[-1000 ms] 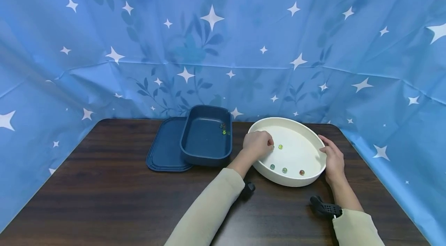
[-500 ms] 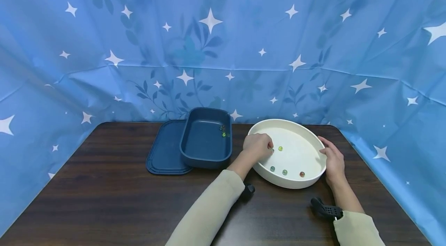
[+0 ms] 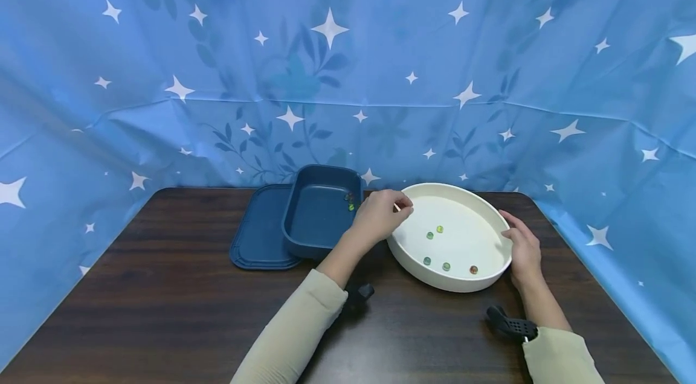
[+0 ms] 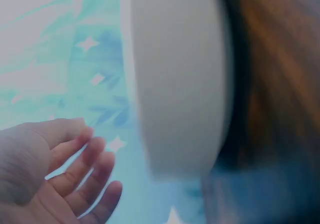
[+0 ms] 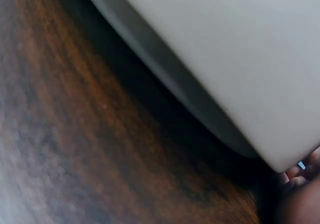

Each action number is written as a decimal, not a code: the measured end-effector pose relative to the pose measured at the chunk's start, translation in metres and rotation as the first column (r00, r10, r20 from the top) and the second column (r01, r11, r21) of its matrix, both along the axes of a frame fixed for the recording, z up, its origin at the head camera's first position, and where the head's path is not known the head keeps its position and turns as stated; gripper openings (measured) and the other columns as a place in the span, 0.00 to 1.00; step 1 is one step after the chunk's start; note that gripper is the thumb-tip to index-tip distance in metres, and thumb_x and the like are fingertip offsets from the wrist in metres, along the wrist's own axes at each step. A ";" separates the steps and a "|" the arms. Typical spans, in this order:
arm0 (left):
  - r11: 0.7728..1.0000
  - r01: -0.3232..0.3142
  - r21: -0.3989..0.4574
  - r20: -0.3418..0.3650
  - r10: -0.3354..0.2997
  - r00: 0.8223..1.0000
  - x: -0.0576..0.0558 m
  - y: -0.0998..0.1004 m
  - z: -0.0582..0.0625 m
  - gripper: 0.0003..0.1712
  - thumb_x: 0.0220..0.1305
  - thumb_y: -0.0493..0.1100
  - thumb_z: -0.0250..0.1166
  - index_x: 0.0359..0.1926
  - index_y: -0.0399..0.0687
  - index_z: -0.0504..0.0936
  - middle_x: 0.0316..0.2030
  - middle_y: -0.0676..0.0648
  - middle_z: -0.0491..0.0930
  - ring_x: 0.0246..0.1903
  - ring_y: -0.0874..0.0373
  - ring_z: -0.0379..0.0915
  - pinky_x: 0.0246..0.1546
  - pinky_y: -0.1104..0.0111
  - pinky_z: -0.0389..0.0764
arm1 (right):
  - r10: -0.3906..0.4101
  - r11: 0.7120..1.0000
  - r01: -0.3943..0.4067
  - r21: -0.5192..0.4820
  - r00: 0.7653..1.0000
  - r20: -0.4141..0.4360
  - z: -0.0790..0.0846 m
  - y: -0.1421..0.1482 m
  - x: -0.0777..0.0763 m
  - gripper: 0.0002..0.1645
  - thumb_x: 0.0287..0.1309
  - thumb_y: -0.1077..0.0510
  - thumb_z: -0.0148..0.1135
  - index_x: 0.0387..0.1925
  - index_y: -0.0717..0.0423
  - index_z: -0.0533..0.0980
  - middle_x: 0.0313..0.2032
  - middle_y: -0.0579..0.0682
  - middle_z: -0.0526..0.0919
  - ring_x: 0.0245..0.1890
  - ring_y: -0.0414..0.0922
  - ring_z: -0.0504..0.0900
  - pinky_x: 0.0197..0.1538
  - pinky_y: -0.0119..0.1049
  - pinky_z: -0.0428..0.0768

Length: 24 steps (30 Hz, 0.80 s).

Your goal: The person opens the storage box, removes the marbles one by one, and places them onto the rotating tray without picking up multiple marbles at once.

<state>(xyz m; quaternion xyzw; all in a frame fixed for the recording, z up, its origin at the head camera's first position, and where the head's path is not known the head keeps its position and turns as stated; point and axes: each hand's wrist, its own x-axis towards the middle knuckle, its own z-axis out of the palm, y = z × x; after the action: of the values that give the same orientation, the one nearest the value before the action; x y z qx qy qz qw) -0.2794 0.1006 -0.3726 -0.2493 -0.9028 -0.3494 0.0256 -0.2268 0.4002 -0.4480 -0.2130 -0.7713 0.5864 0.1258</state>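
Note:
My left hand [image 3: 380,214] hovers at the left rim of a round, white, shallow tray [image 3: 448,281]. In the left wrist view its thumb and index fingertips [image 4: 89,132] come together, the other fingers loosely curved; cannot tell if a marble is between them. The right hand [image 3: 524,251] grips the tray's right rim, thumb over the edge; in the right wrist view the tray wall [image 5: 240,58] covers most of it. Inside the tray lie several glass marbles: a yellow-green one [image 3: 440,229], a green one [image 3: 430,235], and others near the front, including a reddish one [image 3: 474,270].
Left of the tray stands a dark blue rectangular box [image 3: 315,209] with several small marbles [image 3: 351,206] at its right side. A flat blue lid [image 3: 261,233] lies partly under the box. Dark wooden tabletop [image 3: 163,299]; behind it hangs a blue starry curtain [image 3: 217,70].
My left hand has drawn back from inside the tray, left and up to its rim, uncovering the green marble. The right hand keeps its hold on the tray.

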 end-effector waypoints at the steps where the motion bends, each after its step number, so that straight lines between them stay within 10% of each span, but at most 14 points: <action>1: 1.000 -0.016 0.012 0.002 0.016 1.000 0.000 -0.007 0.002 0.11 0.72 0.49 0.64 0.49 0.55 0.88 0.41 0.55 0.87 0.40 0.63 0.80 0.40 0.69 0.81 | 0.000 1.000 0.000 0.001 1.000 0.002 0.000 0.000 0.000 0.35 0.70 0.59 0.34 0.77 0.48 0.61 0.78 0.54 0.59 0.74 0.56 0.66 0.45 0.14 0.72; 16: 0.961 -0.272 -0.042 0.100 0.275 0.956 -0.030 -0.068 0.000 0.14 0.72 0.45 0.63 0.54 0.49 0.85 0.48 0.47 0.87 0.43 0.52 0.81 0.46 0.57 0.82 | -0.004 1.000 0.004 0.029 1.000 0.007 0.002 0.003 0.003 0.35 0.70 0.60 0.34 0.77 0.46 0.61 0.78 0.57 0.59 0.73 0.56 0.67 0.45 0.14 0.73; 24: 0.957 -0.267 -0.117 0.187 0.285 0.940 -0.040 -0.078 -0.015 0.14 0.73 0.44 0.61 0.56 0.47 0.84 0.50 0.45 0.86 0.50 0.49 0.81 0.54 0.54 0.80 | -0.010 1.000 0.010 0.014 1.000 0.017 0.000 0.000 0.000 0.35 0.70 0.60 0.35 0.77 0.47 0.62 0.77 0.56 0.60 0.70 0.53 0.70 0.43 0.14 0.73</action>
<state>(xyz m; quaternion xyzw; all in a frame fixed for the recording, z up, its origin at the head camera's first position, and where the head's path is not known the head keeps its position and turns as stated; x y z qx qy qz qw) -0.3193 0.0227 -0.3880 -0.0843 -0.9416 -0.3246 -0.0288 -0.2270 0.4007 -0.4477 -0.2211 -0.7754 0.5784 0.1237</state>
